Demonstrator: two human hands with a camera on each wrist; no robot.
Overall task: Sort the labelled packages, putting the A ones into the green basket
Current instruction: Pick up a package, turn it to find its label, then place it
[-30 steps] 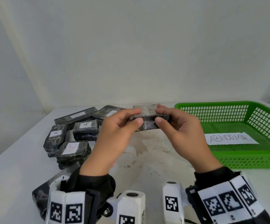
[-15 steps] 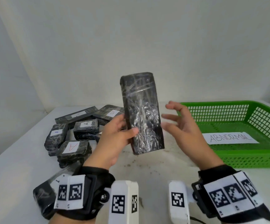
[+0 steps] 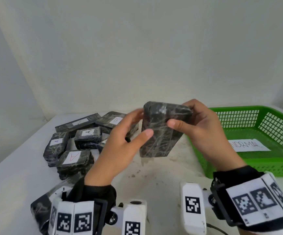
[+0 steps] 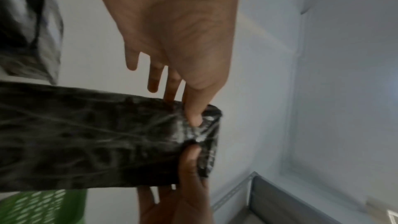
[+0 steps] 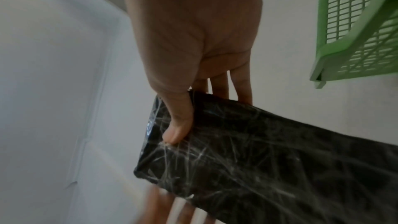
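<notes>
A black plastic-wrapped package point(image 3: 157, 141) hangs tilted in the air over the table's middle, and no label shows on the face toward me. My right hand point(image 3: 181, 116) grips its upper end, thumb on the front and fingers behind, as the right wrist view shows on the package point(image 5: 258, 151). My left hand point(image 3: 141, 123) pinches its left side, thumb on the wrap point(image 4: 86, 134). The green basket point(image 3: 255, 165) stands at the right and holds only a paper sheet point(image 3: 249, 145). Packages labelled A point(image 3: 73, 157) lie in a pile at the left.
The pile also holds a package marked B point(image 3: 116, 119) and a long one point(image 3: 79, 122) at the back. Another wrapped package point(image 3: 39, 211) lies near the front edge under my left wrist. The white table point(image 3: 162, 172) is stained in the middle. A wall stands close behind.
The package was upright and high in my left hand alone, with the right hand open. It has come down and tilted, and my right hand has taken hold of its upper end.
</notes>
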